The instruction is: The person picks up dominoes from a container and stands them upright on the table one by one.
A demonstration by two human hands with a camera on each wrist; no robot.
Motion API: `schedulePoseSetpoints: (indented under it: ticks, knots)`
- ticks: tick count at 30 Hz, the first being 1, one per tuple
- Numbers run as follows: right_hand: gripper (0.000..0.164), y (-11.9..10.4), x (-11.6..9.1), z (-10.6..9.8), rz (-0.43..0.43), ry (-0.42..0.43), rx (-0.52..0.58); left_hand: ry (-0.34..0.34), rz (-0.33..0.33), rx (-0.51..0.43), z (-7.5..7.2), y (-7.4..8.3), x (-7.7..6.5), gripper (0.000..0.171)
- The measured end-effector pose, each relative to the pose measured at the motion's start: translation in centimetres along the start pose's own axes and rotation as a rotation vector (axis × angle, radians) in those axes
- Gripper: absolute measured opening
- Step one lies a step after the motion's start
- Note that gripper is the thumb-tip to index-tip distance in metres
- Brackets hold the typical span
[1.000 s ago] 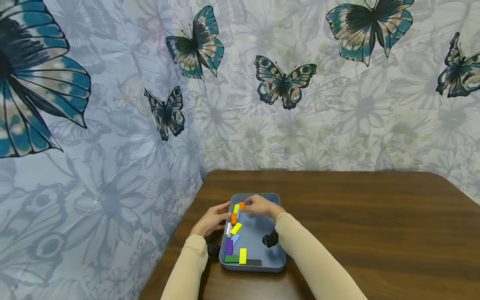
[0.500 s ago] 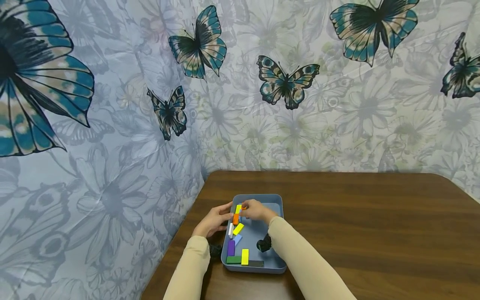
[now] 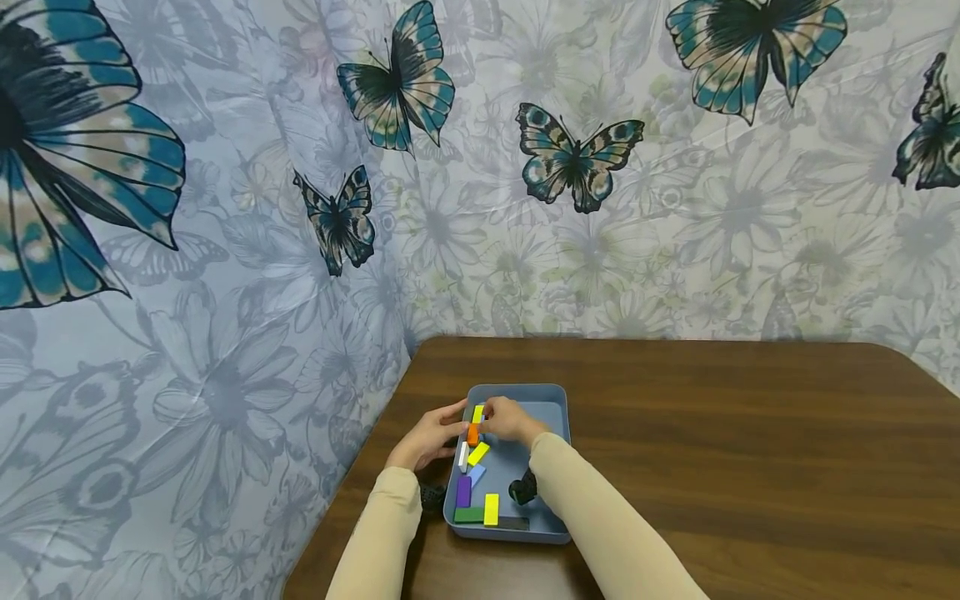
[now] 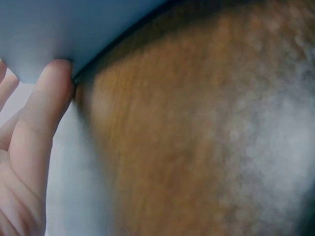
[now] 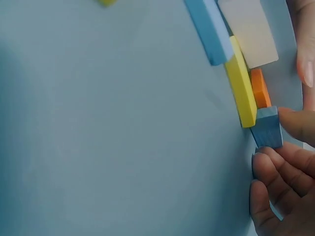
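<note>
A blue-grey tray (image 3: 553,408) lies on the table, with coloured blocks along its left side and near end. At the far left part of it, my right hand (image 3: 508,419) reaches in; the right wrist view shows its thumb and fingers pinching a small blue block (image 5: 268,130). That block stands beside an orange block (image 5: 260,88) and a yellow block (image 5: 241,81). My left hand (image 3: 429,437) holds the tray's left edge, thumb at the rim and a finger (image 4: 47,93) against the outside. A white block (image 3: 462,456) sits near the left thumb. My right fingers hide some far blocks in the head view.
Nearer in the tray are a purple block (image 3: 463,492), a light blue block (image 3: 477,475), a green block (image 3: 469,516), an upright-lying yellow block (image 3: 491,510) and a dark grey block (image 3: 514,523). The brown table (image 3: 735,450) extends right; a butterfly-patterned wall (image 3: 465,267) stands behind.
My right hand has moved slightly left and nearer along the blocks, covering the orange block seen earlier at its fingertips. The left hand keeps its place on the tray's edge.
</note>
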State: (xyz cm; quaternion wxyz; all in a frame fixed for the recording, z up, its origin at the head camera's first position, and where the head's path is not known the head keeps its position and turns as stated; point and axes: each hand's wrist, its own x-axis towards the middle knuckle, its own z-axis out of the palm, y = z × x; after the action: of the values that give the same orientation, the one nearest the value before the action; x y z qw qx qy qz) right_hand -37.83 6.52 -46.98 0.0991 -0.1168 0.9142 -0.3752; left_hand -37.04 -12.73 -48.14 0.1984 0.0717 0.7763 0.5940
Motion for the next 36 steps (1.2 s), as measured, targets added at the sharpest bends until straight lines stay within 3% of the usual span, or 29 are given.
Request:
schedulePoseSetpoints:
  ticks: [16, 24, 36]
  knots:
    - [0.029, -0.3, -0.8, -0.3, -0.028, 0.01, 0.015, -0.014, -0.001, -0.005, 0.2, 0.0, 0.6, 0.058]
    - [0.028, -0.5, -0.8, 0.1, -0.017, 0.027, 0.081, -0.011, 0.012, 0.002, 0.3, 0.0, 0.4, 0.059]
    - [0.022, -0.7, -1.2, 0.1, -0.104, 0.031, 0.095, -0.035, 0.047, 0.0, -0.2, -0.7, -0.2, 0.059]
